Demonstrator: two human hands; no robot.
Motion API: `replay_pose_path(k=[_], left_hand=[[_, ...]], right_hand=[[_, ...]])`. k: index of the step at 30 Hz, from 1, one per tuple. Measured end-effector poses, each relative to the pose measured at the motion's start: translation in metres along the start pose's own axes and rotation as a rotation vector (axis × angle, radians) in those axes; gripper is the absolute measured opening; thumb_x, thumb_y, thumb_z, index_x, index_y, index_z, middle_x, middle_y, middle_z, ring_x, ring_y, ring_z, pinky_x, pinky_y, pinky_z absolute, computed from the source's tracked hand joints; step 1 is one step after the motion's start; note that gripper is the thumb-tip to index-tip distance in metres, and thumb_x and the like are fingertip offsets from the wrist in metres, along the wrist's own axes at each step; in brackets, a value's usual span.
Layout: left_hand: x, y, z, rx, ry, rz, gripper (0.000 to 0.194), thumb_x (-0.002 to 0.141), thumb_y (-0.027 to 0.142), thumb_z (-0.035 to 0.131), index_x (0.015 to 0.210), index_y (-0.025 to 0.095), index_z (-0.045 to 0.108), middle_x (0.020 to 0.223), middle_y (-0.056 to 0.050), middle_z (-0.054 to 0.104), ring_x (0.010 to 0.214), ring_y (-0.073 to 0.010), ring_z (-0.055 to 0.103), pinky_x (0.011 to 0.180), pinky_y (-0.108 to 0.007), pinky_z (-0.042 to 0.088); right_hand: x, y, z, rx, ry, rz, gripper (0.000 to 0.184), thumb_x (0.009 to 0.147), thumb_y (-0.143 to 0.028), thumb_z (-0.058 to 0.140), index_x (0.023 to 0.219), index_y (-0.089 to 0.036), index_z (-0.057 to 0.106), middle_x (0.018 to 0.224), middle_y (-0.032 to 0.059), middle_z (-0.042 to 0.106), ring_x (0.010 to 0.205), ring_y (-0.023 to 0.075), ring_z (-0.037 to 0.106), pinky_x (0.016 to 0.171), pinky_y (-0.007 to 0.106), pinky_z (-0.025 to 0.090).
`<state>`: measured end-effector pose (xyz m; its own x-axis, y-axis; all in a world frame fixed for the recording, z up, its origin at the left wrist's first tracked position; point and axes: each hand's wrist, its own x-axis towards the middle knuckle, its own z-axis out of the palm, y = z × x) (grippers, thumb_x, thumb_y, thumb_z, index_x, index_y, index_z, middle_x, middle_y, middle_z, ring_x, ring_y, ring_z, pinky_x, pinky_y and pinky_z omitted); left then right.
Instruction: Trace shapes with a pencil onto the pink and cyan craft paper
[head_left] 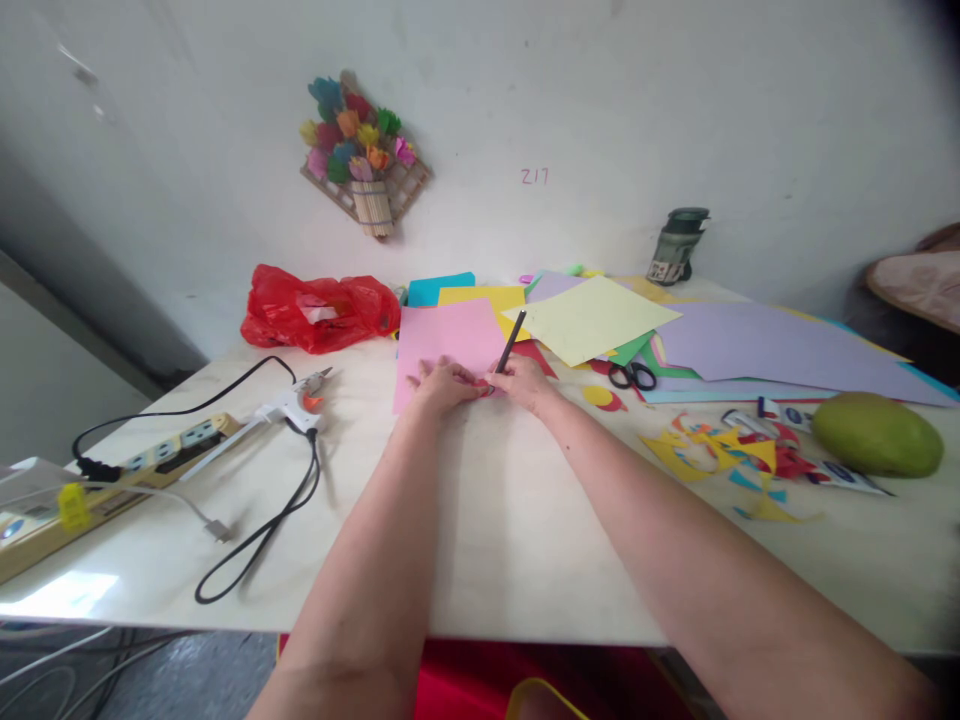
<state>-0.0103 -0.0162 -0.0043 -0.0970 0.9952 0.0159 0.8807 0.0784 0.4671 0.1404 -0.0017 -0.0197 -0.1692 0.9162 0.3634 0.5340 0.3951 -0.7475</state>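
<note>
My right hand (524,384) is closed around a dark pencil (511,341), its upper end tilted up to the right. The lower end meets a small red paper piece (482,383) at the near edge of a pink sheet of paper (452,328). My left hand (444,384) lies on the pink sheet with its fingers spread, the fingertips at the red piece. Both hands are close together, and they partly hide the red piece and the pencil's point.
A glue gun (289,405) with a looping cable and a power strip (161,462) lie left. Behind sits a red plastic bag (319,310). To the right are coloured sheets (750,335), black-handled scissors (632,376), paper scraps (705,450) and a green fruit (876,434).
</note>
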Motion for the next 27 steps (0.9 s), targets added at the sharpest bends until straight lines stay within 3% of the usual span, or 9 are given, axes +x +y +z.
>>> replay_pose_path(k=[4, 11, 17, 27], left_hand=[[0.0011, -0.0006, 0.0002, 0.004, -0.011, 0.008, 0.042, 0.052, 0.061, 0.063, 0.081, 0.031, 0.064, 0.137, 0.002, 0.034, 0.129, -0.0380, 0.000, 0.096, -0.061, -0.002], [0.0022, -0.0018, 0.0019, 0.002, 0.003, 0.013, 0.041, 0.052, 0.061, 0.064, 0.080, 0.032, 0.065, 0.131, 0.002, 0.041, 0.129, -0.0381, 0.000, 0.096, -0.061, -0.002], [0.0036, -0.0027, 0.0030, 0.001, 0.010, 0.009, 0.041, 0.052, 0.061, 0.064, 0.080, 0.032, 0.065, 0.136, 0.003, 0.035, 0.129, -0.0391, 0.000, 0.096, -0.061, -0.002], [0.0042, -0.0032, 0.0027, 0.001, -0.007, 0.006, 0.042, 0.051, 0.064, 0.063, 0.079, 0.032, 0.064, 0.134, 0.003, 0.037, 0.129, -0.0378, -0.002, 0.097, -0.062, -0.002]], right_hand=[[-0.0003, -0.0004, 0.0002, -0.005, 0.001, -0.003, 0.010, 0.065, -0.026, 0.061, 0.068, -0.016, 0.065, 0.077, 0.0019, 0.064, 0.074, 0.0128, 0.058, 0.067, 0.022, 0.043], [-0.0002, -0.0016, -0.0012, -0.016, -0.008, -0.003, 0.010, 0.066, -0.025, 0.061, 0.068, -0.017, 0.065, 0.077, 0.0017, 0.065, 0.075, 0.0132, 0.058, 0.068, 0.023, 0.044], [-0.0001, -0.0016, -0.0021, -0.001, -0.002, 0.004, 0.009, 0.065, -0.024, 0.061, 0.066, -0.016, 0.065, 0.075, 0.0020, 0.065, 0.073, 0.0133, 0.058, 0.068, 0.023, 0.044], [0.0000, -0.0011, -0.0023, 0.009, 0.004, 0.034, 0.010, 0.065, -0.024, 0.060, 0.065, -0.015, 0.064, 0.071, 0.0030, 0.064, 0.070, 0.0135, 0.058, 0.063, 0.023, 0.044]])
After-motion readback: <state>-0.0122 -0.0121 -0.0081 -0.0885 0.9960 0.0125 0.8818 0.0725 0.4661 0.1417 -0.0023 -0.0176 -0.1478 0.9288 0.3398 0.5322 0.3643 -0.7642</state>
